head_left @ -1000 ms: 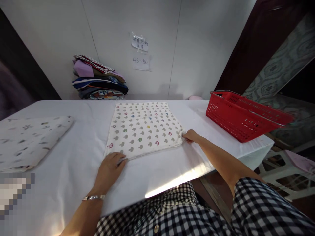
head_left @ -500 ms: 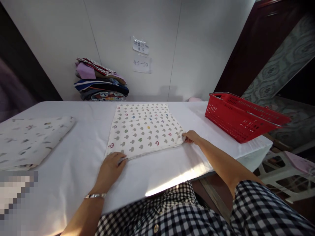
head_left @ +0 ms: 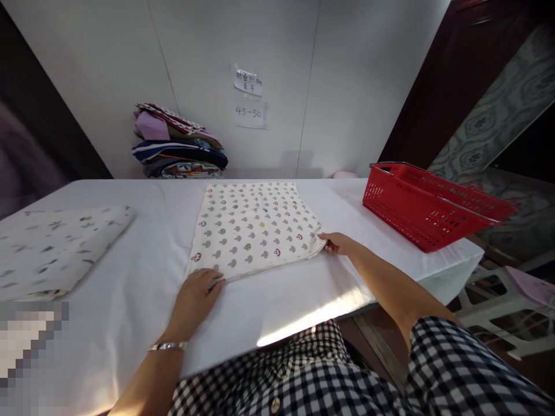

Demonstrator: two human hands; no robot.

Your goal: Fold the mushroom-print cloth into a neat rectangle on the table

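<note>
The mushroom-print cloth (head_left: 254, 225) lies flat at the middle of the table (head_left: 143, 271). The left hand (head_left: 195, 297) stays pinching its near left corner. The right hand (head_left: 337, 242), pinching the near right corner, has drawn it slightly rightward, so the near edge looks tauter, ready for folding.

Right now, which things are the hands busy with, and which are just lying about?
In use: mushroom cloth, left hand on its near corner, right hand pinching its right corner.
Lying about: red basket, clothes pile, leafy cloth, wall notes.
</note>
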